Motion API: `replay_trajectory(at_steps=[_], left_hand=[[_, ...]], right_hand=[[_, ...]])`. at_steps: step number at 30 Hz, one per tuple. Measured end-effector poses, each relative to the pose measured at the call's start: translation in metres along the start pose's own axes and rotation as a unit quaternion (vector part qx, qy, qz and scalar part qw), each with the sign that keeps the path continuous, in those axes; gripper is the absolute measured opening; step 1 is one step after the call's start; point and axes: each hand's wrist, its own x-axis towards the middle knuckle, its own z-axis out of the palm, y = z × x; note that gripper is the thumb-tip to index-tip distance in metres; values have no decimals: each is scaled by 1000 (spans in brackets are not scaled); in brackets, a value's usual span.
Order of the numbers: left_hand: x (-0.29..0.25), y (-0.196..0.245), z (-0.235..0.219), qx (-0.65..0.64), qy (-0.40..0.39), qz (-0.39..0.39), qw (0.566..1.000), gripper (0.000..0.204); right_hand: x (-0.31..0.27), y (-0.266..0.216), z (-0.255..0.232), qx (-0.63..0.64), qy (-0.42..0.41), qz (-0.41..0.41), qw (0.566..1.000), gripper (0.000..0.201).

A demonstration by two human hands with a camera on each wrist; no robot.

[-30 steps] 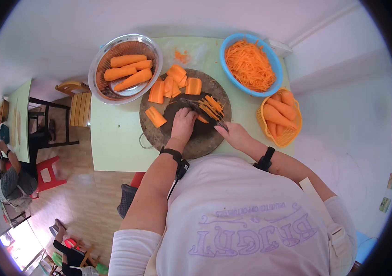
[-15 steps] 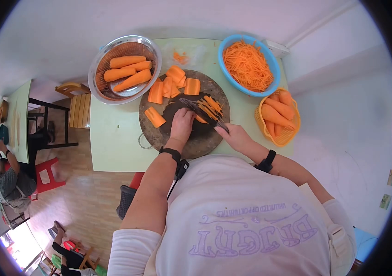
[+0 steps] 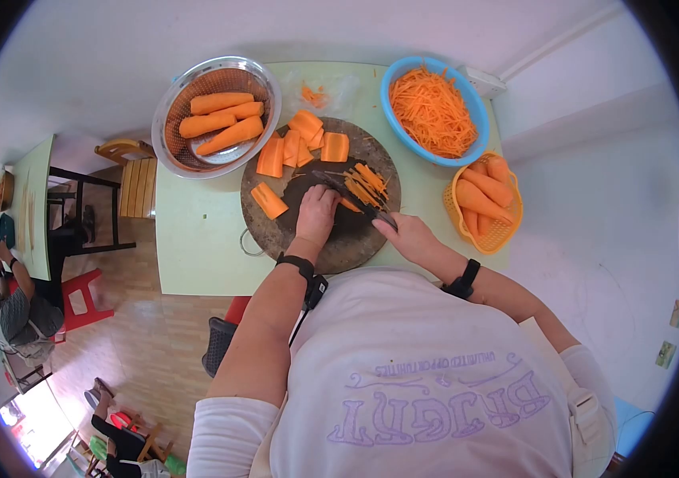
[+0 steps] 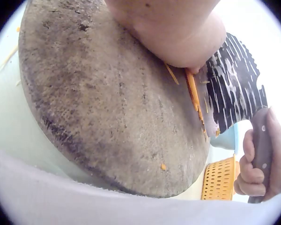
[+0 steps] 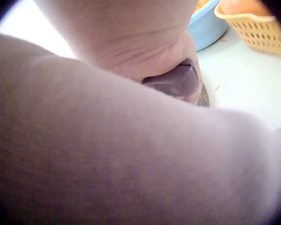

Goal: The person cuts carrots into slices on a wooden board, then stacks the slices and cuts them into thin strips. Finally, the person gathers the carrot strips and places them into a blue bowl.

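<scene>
On the round wooden chopping board [image 3: 377, 155], my left hand [image 3: 318, 213] holds down carrot slices [image 4: 192, 89] with bent fingers. Much of those slices is hidden beneath that hand. My right hand [image 3: 409, 239] grips the dark handle of a cleaver [image 4: 236, 77], whose blade stands on edge close beside the left fingers. Cut carrot strips [image 3: 368, 182] lie on the blade's far side, and a few thin bits cling near its edge. Flat carrot pieces [image 3: 271, 201] rest toward the board's left and back. In the right wrist view, clothing covers most of the scene.
A metal colander [image 3: 166, 143] with several peeled carrots stands at the back left. Shredded carrot fills a blue basin [image 3: 394, 134] at the back right, and a yellow basket [image 3: 507, 237] of whole carrots sits in front of it. A white wall [image 3: 594, 191] borders the table's right side.
The cleaver shifts slightly beside the left fingers, its blade tilting a little more upright. Both hands keep nearly the same places; the view sways slightly.
</scene>
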Motion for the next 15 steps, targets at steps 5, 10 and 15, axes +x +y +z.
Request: replay_trajectory(at_steps=[5, 10, 15], left_hand=[[0, 0, 0, -1, 4, 2, 1000, 9], [-1, -1, 3, -9, 0, -2, 1000, 8], [-2, -4, 4, -15, 9, 6, 1000, 9]], right_hand=[[4, -7, -3, -21, -13, 5, 1000, 52], [9, 8, 10, -24, 0, 14, 1000, 53], [14, 25, 12, 127, 9, 52, 990, 55]])
